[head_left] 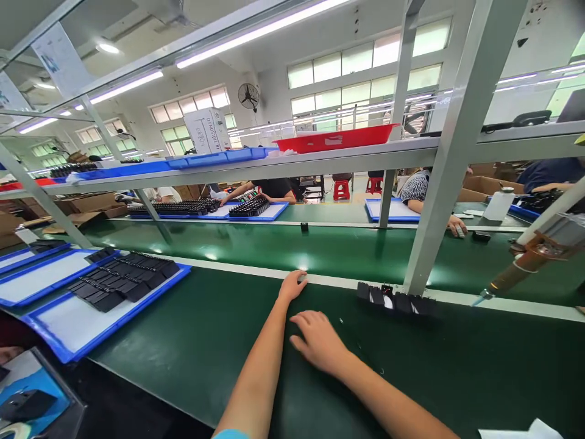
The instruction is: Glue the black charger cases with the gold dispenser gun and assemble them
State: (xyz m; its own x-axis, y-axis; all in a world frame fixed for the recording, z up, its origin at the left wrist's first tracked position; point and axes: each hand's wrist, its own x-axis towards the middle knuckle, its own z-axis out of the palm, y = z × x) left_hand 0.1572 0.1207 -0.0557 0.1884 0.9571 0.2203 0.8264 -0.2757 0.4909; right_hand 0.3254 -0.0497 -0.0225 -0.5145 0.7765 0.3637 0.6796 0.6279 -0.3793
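Observation:
My left hand [293,285] is stretched forward to the white rail along the conveyor's near edge. Its thumb and fingers are apart, and nothing shows between them. Closer to me, my right hand [319,342] hovers over or rests on the green bench, fingers loosely bent and thumb apart, holding nothing. A small black block [304,227] sits on the far side of the conveyor, beyond my left hand and apart from it. To the right of both hands, a row of black box-shaped parts [395,301] stands against the rail, some with white patches.
At left, a blue-rimmed tray [158,296] carries rows of black blocks. A grey post [445,164] rises behind the row of parts. A tool with a blue tip [512,277] hangs at right. Across the green conveyor [247,241], a co-worker's hand [457,226] rests near the edge.

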